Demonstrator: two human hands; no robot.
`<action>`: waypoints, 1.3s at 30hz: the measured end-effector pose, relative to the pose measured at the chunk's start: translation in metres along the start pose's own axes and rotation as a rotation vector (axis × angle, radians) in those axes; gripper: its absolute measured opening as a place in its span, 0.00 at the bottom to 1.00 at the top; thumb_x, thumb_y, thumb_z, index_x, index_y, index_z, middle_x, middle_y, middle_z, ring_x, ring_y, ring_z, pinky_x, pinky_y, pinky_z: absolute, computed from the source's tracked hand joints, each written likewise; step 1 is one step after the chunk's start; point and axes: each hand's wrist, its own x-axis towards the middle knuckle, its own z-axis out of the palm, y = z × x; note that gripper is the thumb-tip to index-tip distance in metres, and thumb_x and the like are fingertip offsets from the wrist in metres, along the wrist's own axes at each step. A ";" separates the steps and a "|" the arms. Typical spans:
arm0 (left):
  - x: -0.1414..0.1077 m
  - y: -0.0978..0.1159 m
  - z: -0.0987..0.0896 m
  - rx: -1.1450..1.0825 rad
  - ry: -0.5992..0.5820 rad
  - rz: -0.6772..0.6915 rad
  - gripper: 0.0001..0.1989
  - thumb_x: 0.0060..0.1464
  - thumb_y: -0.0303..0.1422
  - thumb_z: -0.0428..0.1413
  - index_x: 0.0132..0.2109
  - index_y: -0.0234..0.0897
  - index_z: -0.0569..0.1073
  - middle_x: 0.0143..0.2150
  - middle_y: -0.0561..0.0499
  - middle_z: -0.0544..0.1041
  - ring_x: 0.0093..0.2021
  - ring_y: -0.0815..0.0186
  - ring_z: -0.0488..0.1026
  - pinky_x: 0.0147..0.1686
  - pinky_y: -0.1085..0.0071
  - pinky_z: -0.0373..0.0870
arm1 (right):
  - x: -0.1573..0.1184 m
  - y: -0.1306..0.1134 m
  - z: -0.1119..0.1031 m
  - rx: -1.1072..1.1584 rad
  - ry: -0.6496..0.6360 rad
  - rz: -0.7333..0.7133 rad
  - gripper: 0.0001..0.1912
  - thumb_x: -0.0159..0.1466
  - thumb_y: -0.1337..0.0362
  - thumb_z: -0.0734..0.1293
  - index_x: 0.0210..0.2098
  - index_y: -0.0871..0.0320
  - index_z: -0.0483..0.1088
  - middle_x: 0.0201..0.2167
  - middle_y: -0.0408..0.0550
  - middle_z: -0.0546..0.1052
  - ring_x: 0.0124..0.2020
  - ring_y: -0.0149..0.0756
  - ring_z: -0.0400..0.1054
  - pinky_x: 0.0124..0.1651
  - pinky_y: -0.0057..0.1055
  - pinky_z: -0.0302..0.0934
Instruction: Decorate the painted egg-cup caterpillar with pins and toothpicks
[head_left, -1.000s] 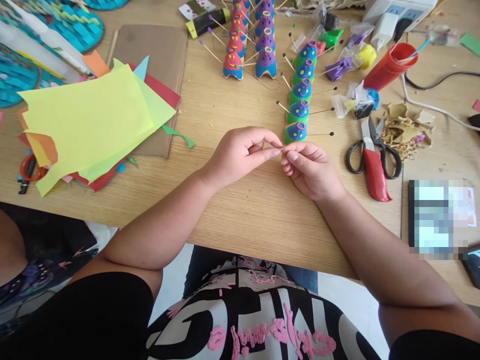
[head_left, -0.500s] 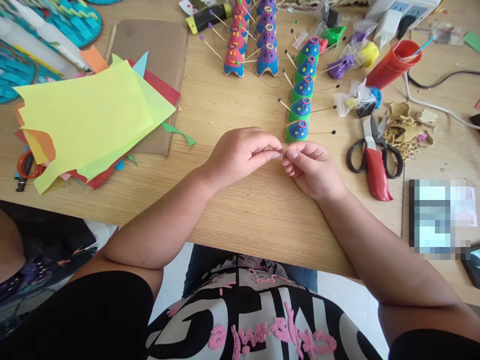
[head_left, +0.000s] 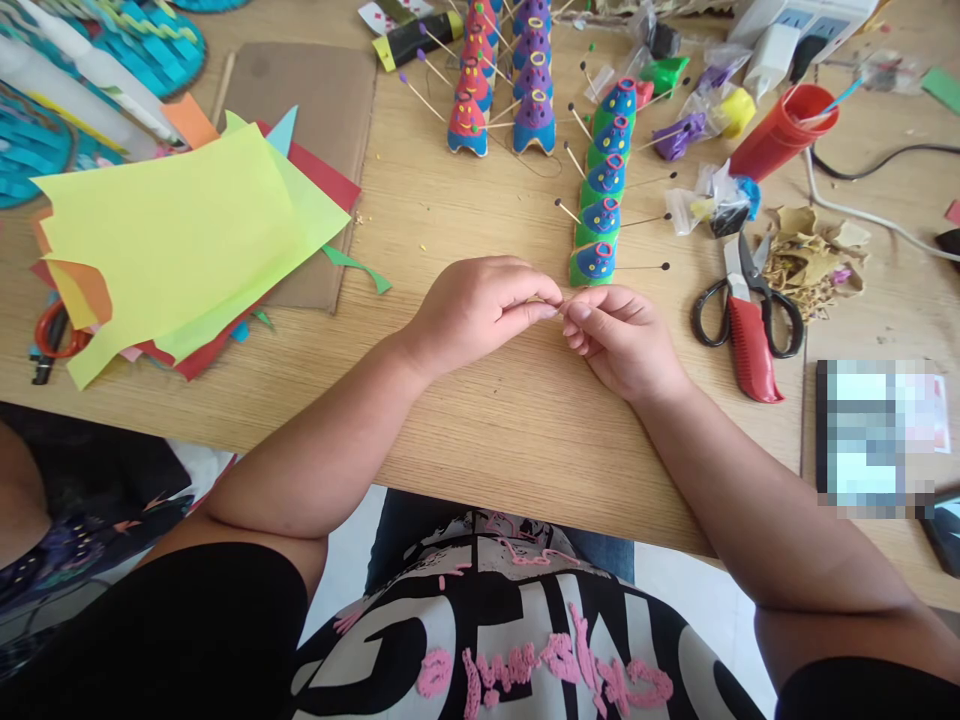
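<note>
My left hand [head_left: 491, 308] and my right hand [head_left: 619, 335] meet fingertip to fingertip over the table. Both are closed in a pinch. Whatever sits between the fingertips is too small to name. Just beyond them stands a row of green and blue clay figures [head_left: 598, 260] with small faces, red rings and dark-tipped sticks poking out at the sides. Farther back are a red-faced row [head_left: 469, 115] and a purple-faced row [head_left: 534, 115] of similar figures on blue bases.
Scissors with a red sheath [head_left: 752, 345] lie right of my hands, near torn brown scraps [head_left: 814, 250]. A red cup [head_left: 784, 130] tilts behind bagged clay [head_left: 724, 200]. Coloured paper [head_left: 180, 220] overlaps cardboard [head_left: 315, 130] at left. Part of another person shows at lower left.
Almost nothing differs. Both hands keep their pinch in the same spot, and the view has shifted very slightly.
</note>
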 end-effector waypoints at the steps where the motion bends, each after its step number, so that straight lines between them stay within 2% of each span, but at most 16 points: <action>1: 0.000 0.000 0.000 -0.001 -0.002 0.001 0.07 0.67 0.34 0.59 0.44 0.41 0.83 0.34 0.52 0.82 0.38 0.65 0.78 0.42 0.68 0.71 | 0.000 0.000 0.000 0.002 0.001 -0.001 0.12 0.60 0.54 0.80 0.31 0.52 0.78 0.25 0.38 0.76 0.23 0.23 0.66 0.24 0.23 0.61; 8: 0.000 0.000 -0.001 0.016 -0.013 0.019 0.08 0.67 0.35 0.59 0.44 0.42 0.83 0.36 0.52 0.83 0.39 0.64 0.79 0.42 0.67 0.70 | 0.001 -0.001 0.000 -0.006 0.003 0.021 0.13 0.58 0.53 0.81 0.30 0.53 0.78 0.24 0.38 0.76 0.22 0.23 0.65 0.23 0.22 0.60; 16: 0.001 -0.001 -0.002 -0.082 -0.048 0.042 0.08 0.67 0.37 0.60 0.40 0.41 0.82 0.34 0.53 0.82 0.36 0.66 0.78 0.38 0.68 0.69 | 0.000 -0.003 -0.004 -0.043 -0.101 0.054 0.15 0.57 0.51 0.81 0.32 0.53 0.78 0.24 0.38 0.75 0.22 0.23 0.64 0.23 0.23 0.61; 25: 0.003 0.003 0.009 -0.408 -0.002 -0.098 0.18 0.67 0.47 0.59 0.38 0.36 0.80 0.30 0.52 0.80 0.30 0.69 0.73 0.31 0.71 0.67 | 0.000 -0.002 -0.001 0.054 -0.099 0.021 0.17 0.55 0.52 0.83 0.32 0.56 0.78 0.24 0.38 0.76 0.24 0.22 0.66 0.27 0.21 0.64; 34: 0.003 0.010 0.017 -0.560 0.016 -0.230 0.23 0.64 0.54 0.60 0.36 0.37 0.78 0.32 0.51 0.81 0.36 0.66 0.78 0.36 0.69 0.73 | 0.000 -0.001 0.003 0.115 -0.078 -0.019 0.17 0.55 0.52 0.83 0.31 0.55 0.77 0.24 0.37 0.75 0.24 0.22 0.65 0.27 0.21 0.64; 39: 0.004 0.014 0.022 -0.660 0.009 -0.293 0.27 0.61 0.60 0.58 0.36 0.38 0.75 0.33 0.49 0.81 0.37 0.64 0.80 0.36 0.68 0.74 | 0.000 0.000 0.005 0.118 -0.063 -0.039 0.17 0.55 0.51 0.83 0.32 0.54 0.77 0.24 0.37 0.74 0.24 0.23 0.64 0.28 0.22 0.65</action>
